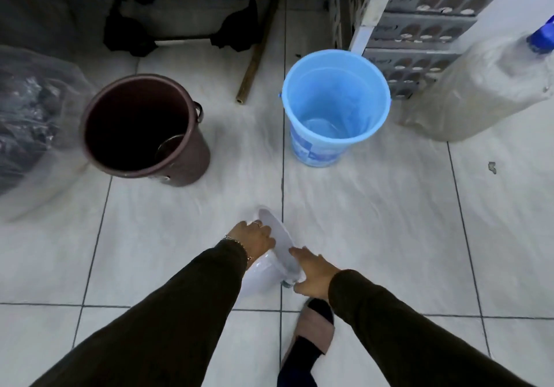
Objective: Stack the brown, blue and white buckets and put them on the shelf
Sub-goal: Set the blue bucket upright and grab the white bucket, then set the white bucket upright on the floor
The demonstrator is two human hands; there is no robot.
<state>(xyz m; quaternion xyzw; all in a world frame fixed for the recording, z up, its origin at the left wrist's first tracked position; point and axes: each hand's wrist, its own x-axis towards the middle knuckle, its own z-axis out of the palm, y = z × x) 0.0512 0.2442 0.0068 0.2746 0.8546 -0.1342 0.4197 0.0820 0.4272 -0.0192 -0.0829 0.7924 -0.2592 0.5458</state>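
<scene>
White bucket (pixel 271 254) sits tilted near the person's foot, its rim gripped by the left hand (pixel 253 238) on the far-left side and the right hand (pixel 313 271) on the near-right. Best lift it level with both hands, then lower it squarely into the blue bucket (pixel 334 107) or the brown bucket (pixel 144 130), both standing upright and well apart on the tiled floor (pixel 389 221).
</scene>
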